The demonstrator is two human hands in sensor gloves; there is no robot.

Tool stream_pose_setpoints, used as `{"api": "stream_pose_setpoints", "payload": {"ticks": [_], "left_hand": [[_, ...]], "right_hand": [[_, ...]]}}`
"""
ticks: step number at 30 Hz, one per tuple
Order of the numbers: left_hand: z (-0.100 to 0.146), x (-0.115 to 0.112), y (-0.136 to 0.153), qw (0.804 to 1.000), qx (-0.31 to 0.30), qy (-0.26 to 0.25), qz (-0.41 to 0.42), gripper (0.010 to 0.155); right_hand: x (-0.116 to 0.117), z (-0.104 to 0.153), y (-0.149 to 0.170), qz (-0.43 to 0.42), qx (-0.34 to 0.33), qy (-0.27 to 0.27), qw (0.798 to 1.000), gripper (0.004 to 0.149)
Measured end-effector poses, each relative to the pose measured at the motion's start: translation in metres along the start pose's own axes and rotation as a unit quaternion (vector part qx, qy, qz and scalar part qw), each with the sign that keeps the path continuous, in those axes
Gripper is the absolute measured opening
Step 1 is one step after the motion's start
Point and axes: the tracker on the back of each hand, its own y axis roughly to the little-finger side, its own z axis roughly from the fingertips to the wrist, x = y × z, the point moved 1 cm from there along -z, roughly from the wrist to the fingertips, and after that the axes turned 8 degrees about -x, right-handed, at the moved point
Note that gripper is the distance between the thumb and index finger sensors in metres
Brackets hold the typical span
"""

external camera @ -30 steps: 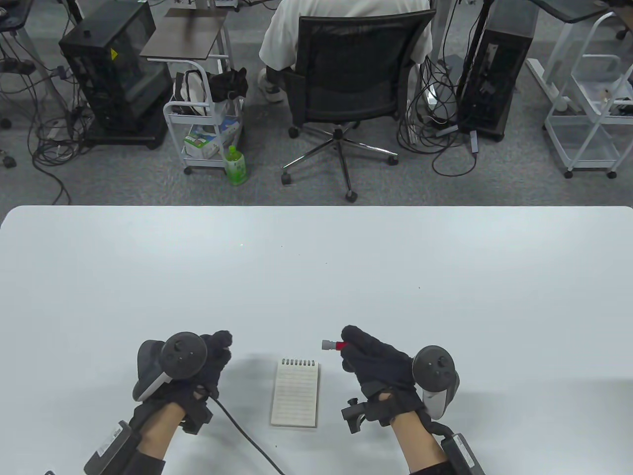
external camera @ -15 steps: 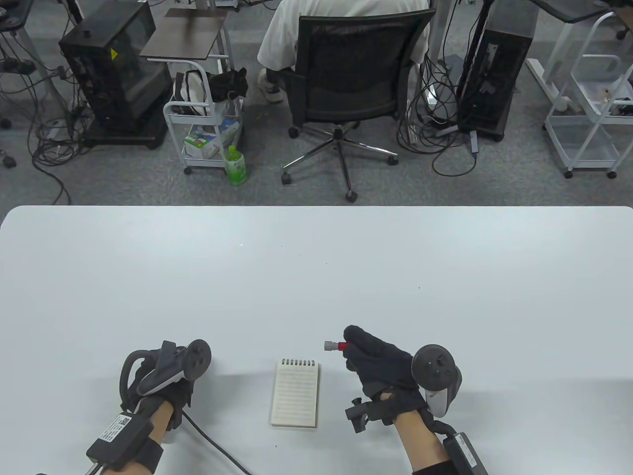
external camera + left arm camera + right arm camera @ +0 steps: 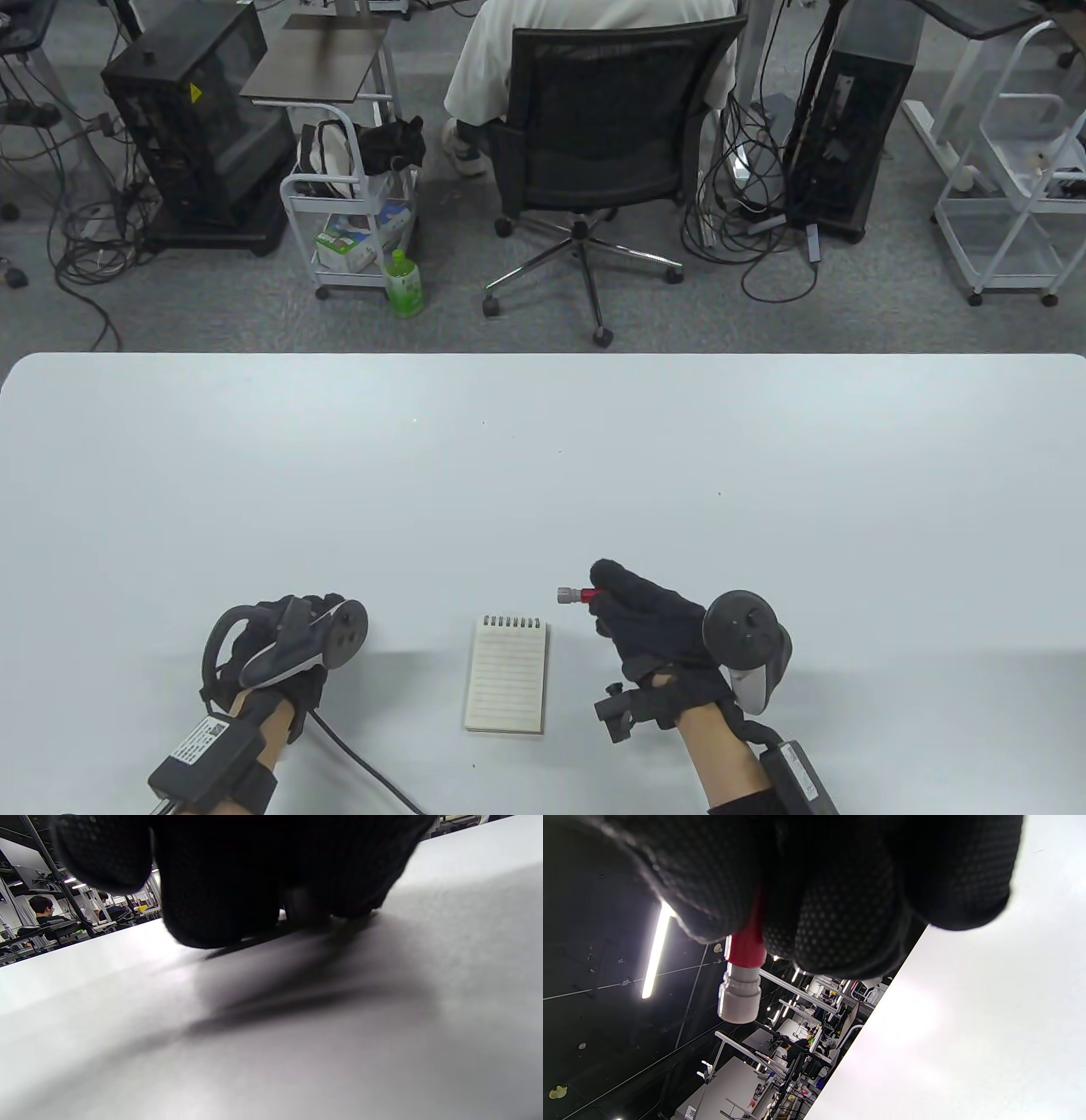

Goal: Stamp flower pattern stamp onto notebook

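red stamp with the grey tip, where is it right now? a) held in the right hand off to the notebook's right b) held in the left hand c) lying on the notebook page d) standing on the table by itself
a: the red stamp with a grey tip sticks out of the gloved right hand, beside the small spiral-bound lined notebook and not touching it.

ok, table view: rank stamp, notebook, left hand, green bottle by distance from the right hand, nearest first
1. stamp: held in the right hand, its pale tip sticking out to the left.
2. notebook: flat on the table, just left of that hand.
3. left hand: resting on the table beyond the notebook, farther left.
4. green bottle: on the floor past the table's far edge.
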Motion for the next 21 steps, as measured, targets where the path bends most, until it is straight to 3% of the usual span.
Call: {"api": "stream_pose_setpoints", "payload": {"ticks": [7,14,21], "left_hand": [[0.003,0.023,0.009,0.998,0.007,0.045,0.031,0.071],[0.004,0.064,-0.021,0.996,-0.053,-0.001,0.066,0.082],[-0.01,0.05,-0.077,0.98,-0.124,0.015,0.155,0.09]], "right_hand": [[0.0,-0.001,0.002,-0.018,0.011,0.004,1.0,0.047],[-0.001,-0.001,0.002,-0.016,0.011,0.001,1.0,0.046],[0.001,0.0,0.002,-0.007,0.008,-0.011,1.0,0.046]]}}
